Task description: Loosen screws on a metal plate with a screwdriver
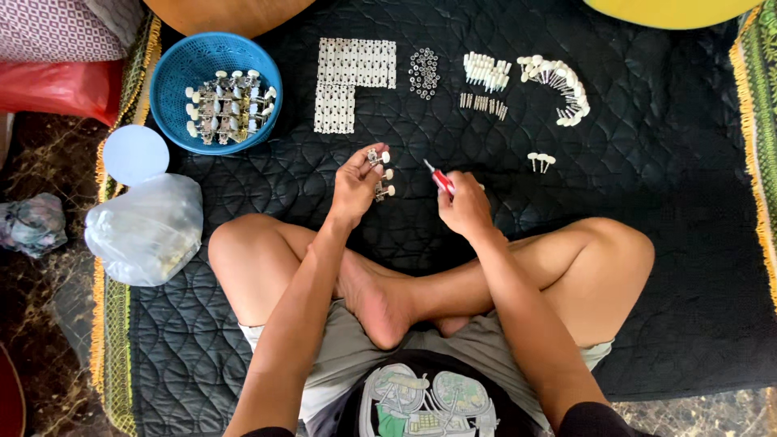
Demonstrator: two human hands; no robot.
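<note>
I sit cross-legged on a black quilted mat (664, 162). My left hand (354, 184) holds a metal tuning-machine strip with white knobs (380, 173), raised just above the mat. My right hand (464, 207) grips a small red-handled screwdriver (440, 179), its tip pointing up and left toward the strip. A small gap separates the two hands.
A blue basket (180, 69) of finished strips stands at the back left. Along the far edge of the mat lie white plates (353, 77), small rings (423, 71), white knobs (486, 70), small pins (483, 103) and a curved row of pegs (564, 87). A clear bag (146, 231) and a round lid (135, 154) sit left.
</note>
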